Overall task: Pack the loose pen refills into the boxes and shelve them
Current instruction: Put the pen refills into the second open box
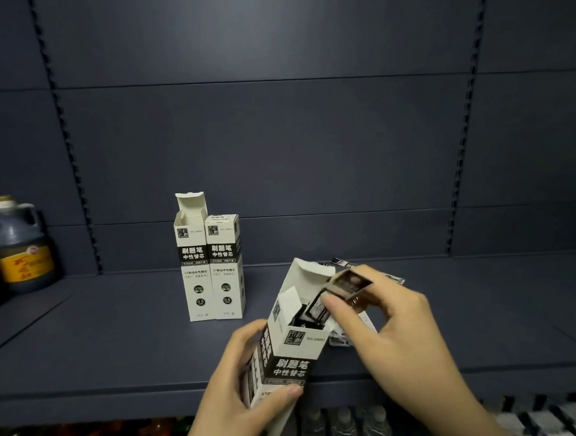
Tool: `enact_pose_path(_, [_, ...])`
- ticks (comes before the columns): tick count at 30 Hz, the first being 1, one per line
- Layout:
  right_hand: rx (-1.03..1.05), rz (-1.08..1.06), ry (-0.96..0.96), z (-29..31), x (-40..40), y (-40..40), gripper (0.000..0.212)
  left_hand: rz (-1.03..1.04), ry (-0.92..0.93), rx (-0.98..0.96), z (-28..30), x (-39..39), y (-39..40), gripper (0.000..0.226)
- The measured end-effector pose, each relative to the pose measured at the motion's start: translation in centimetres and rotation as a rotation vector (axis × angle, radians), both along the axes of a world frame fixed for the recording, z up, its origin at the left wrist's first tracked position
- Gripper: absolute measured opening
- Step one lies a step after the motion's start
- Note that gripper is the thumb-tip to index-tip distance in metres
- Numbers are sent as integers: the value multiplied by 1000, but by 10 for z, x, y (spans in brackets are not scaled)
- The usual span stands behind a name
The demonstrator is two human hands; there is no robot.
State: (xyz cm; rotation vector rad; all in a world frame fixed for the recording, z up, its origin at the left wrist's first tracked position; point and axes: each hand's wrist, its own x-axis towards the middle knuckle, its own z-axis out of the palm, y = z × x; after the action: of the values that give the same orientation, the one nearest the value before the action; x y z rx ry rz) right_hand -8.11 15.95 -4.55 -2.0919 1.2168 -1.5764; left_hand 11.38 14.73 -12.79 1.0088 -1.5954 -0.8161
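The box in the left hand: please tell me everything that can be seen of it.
The box is a tall, narrow carton of white card with a black band that carries white Chinese characters. Its top flap is open and stands up. It is tilted, with the open end leaning away toward the shelf. The left hand grips its lower part, thumb on the front face. The right hand pinches a dark refill packet whose lower end is in the opening, where other dark contents show.

shelf (119, 346): dark | two upright boxes (212, 269) centre | dark bottle (20, 247) far left
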Motion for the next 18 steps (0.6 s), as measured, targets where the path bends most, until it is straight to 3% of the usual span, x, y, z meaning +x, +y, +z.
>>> enact_pose_path(6, [-127,88,189,-7,-1,2,12,-1,-7,0,-2,-3,-4,79])
enact_pose_path(11, [-24,133,269,-12,-5,1,28,-21,1,-13,-3,-7,-4,80])
enact_pose_path(18, [57,150,403,-10,2,8,20,-41,46,-92,-5,-10,-4,64])
